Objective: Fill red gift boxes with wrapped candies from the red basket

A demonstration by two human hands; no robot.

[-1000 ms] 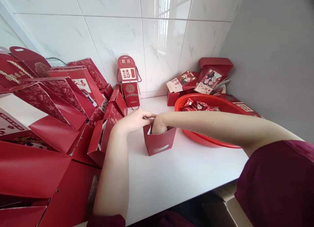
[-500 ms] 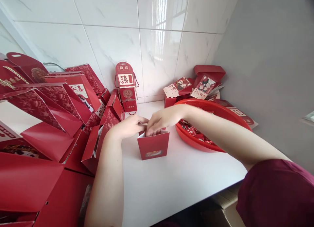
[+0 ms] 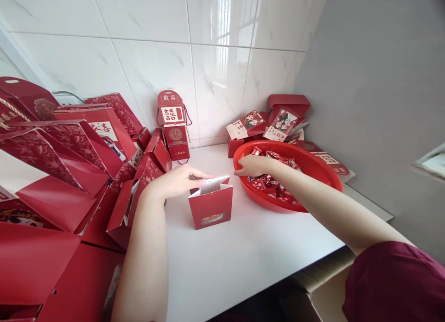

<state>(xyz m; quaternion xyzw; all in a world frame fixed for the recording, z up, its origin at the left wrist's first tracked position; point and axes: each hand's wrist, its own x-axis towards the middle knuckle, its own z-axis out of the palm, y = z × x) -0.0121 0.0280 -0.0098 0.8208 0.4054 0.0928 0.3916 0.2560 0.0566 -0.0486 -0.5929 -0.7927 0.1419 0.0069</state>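
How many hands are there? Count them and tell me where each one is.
2: the left hand at the red paper bag's open top, the right hand at the red basin's left side.

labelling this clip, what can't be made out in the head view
In the head view:
- Floor of the red gift bag: hidden by its front panel.
- Palm of the right hand: hidden by its back.
- Red boxes at left: partly cut off by the frame edge.
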